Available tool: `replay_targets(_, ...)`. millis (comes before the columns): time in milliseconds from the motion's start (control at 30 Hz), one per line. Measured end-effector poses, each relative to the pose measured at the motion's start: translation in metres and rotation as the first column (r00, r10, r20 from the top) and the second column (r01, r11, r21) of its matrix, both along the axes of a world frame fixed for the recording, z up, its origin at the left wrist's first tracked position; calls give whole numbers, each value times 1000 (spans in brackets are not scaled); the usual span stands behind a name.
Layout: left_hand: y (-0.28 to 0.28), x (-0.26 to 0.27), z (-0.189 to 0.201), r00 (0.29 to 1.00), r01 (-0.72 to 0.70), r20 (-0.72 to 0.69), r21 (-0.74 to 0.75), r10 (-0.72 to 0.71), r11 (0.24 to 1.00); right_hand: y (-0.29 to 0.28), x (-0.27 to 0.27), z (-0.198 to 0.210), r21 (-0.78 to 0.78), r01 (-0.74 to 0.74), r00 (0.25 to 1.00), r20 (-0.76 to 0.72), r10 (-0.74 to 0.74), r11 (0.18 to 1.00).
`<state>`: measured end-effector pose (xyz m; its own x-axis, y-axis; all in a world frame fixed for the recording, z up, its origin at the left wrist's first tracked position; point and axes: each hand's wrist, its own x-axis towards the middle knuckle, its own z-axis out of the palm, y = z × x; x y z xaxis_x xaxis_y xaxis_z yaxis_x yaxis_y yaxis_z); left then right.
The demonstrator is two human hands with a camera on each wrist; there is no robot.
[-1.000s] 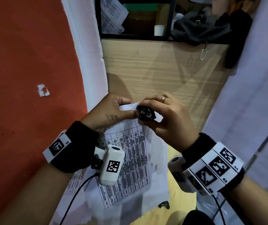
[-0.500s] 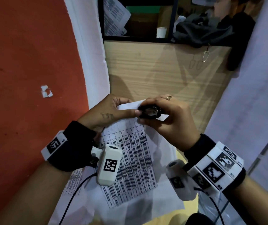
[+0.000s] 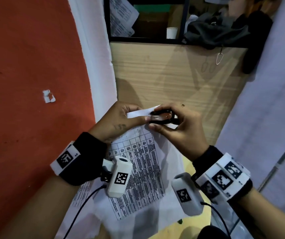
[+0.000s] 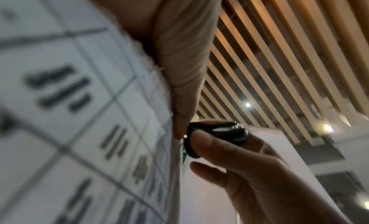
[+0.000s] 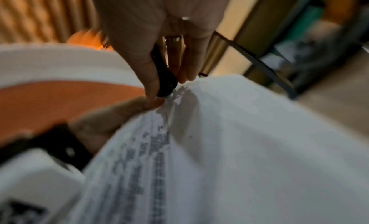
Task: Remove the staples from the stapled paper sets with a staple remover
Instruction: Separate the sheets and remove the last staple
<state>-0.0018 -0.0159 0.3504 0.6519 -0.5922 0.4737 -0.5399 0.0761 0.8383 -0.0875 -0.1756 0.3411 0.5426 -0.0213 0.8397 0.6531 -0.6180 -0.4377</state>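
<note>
Compared with half a second ago, the staple remover has turned in the right hand, so its black claws and a glint of metal now show side-on at the centre of the head view instead of end-on. The right hand's fingers and thumb are curled round it, squeezing it at the top corner of the stapled paper set. The left hand pinches that same corner just left of the tool, its thumb almost touching the claws. This looks like the pull itself: the claws seem to be biting at the staple, though the staple is too small and blurred to make out, so whether it has come free cannot be told.

The printed sheets hang down from the pinched corner toward the lower middle of the frame, raised off the wooden desk. In the upper part of the frame sit a small white cup, loose printed pages and a dark heap of cloth on a shelf. A carabiner clip hangs at upper right. None of these crowd the work; the left thumb's closeness to the claws is the one hindrance.
</note>
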Motion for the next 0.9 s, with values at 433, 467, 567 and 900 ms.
replay_targets(433,9,38,-16,919,-321,290,152,268,935,-12,27,-33,-311,450,892,111,-438,837)
replay_targets(467,9,42,-18,919,-320,293,159,265,934,-12,29,-36,-317,450,890,83,-449,835)
replay_targets(567,10,51,-22,921,-328,285,196,266,924,-11,37,-45,-333,452,878,5,-478,827)
replay_targets(900,15,70,-31,933,-331,247,295,263,896,-14,63,-66,-344,417,885,-58,-463,841)
